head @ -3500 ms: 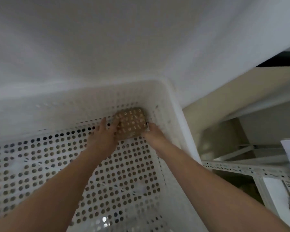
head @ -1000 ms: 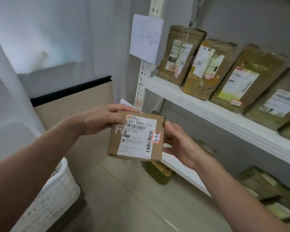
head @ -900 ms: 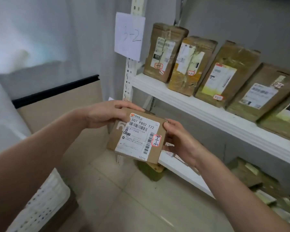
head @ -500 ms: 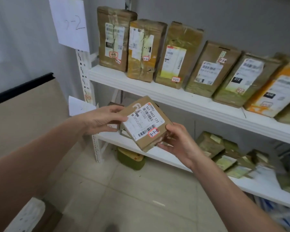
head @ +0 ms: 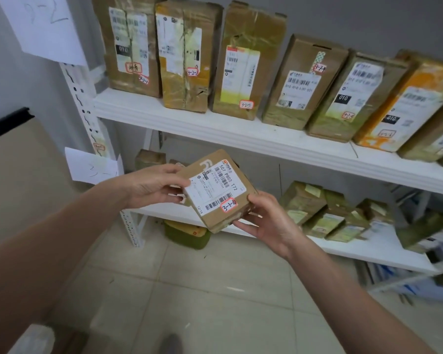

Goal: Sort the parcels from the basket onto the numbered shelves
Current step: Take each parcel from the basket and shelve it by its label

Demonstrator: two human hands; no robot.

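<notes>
I hold a small brown cardboard parcel (head: 216,190) in front of the white shelving, tilted, its white label up with a red-ringed sticker reading 3-1-10. My left hand (head: 152,186) grips its upper left edge, thumb on the label. My right hand (head: 267,221) holds its lower right corner from below. Behind the parcel is the lower shelf (head: 348,247), and a paper sign (head: 92,166) reading 3-1 hangs on the post. The upper shelf (head: 241,131) carries a row of upright parcels under a sign (head: 45,24) reading 3-2. The basket is out of sight.
Several small parcels (head: 322,213) lie piled on the lower shelf to the right. A green parcel (head: 187,235) sits on the floor under the shelf. A white perforated post (head: 87,116) stands at the rack's left. Beige tiled floor (head: 202,290) lies below my arms.
I lifted the parcel out of the white basket and turned to the shelving. Over the last second the view swung right and closer to the rack, and the parcel tilted clockwise.
</notes>
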